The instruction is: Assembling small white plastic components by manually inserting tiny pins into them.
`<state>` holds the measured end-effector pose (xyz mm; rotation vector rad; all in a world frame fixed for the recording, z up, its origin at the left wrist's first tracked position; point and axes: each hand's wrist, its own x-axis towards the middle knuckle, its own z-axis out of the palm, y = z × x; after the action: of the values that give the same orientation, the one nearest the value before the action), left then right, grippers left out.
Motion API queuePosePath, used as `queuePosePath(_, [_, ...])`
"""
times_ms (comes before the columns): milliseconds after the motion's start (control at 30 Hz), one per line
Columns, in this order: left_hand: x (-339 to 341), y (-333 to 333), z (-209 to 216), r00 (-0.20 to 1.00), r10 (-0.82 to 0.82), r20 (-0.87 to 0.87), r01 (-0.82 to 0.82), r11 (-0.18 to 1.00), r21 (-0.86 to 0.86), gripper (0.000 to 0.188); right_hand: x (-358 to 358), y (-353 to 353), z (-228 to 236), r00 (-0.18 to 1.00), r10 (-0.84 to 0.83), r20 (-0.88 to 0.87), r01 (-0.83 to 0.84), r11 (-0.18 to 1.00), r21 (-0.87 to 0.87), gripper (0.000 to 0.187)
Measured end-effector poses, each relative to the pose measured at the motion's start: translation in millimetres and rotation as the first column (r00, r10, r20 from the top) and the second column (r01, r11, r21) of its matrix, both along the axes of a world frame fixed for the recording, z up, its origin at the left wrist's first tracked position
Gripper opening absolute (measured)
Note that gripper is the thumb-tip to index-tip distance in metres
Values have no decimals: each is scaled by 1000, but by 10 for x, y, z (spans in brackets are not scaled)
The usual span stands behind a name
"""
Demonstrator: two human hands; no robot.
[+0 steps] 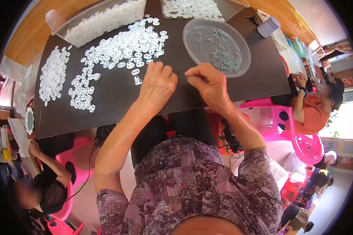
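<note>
My left hand (159,81) is curled above the dark table, knuckles up, beside a few white oval pieces; whatever its fingers hold is hidden. Facing it across a small gap, my right hand (210,83) pinches thumb against forefinger, with a tiny speck at the tips too small to name. Behind the right hand lies a round clear plastic tray (192,49) with many small grey screws (225,59) heaped in it. White oval plastic pieces with two holes (123,47) spread in a large pile beyond my left hand, and more of them (82,92) lie toward the left.
Another white heap (53,76) lies at the table's left. Two plastic bins, one at back left (102,25) and one at back centre (192,9), hold white pieces. A grey cup (268,27) stands back right. People sit left (53,176) and right (310,113) on pink chairs.
</note>
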<state>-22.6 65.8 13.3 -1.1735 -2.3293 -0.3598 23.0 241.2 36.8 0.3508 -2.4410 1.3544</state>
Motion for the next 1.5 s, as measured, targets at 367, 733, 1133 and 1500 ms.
queuePosePath(367, [97,52,21,980,34,198,-63,988,141,20,55,17,-76,999,-36,2,36,998,-43,13])
queuePosePath(733, [548,-245,64,417,-595,687,-607,380,698,19,244,-334,-130,950,136,282,5,894,-448,20])
queuePosePath(1133, [687,-398,20,376,-638,672,-668,315,674,9,267,-663,-136,946,206,252,-52,859,-509,21])
queuePosePath(1500, [728,-452,-33,425,-560,711,-645,365,672,12,235,-755,-152,947,202,248,-68,885,-460,19])
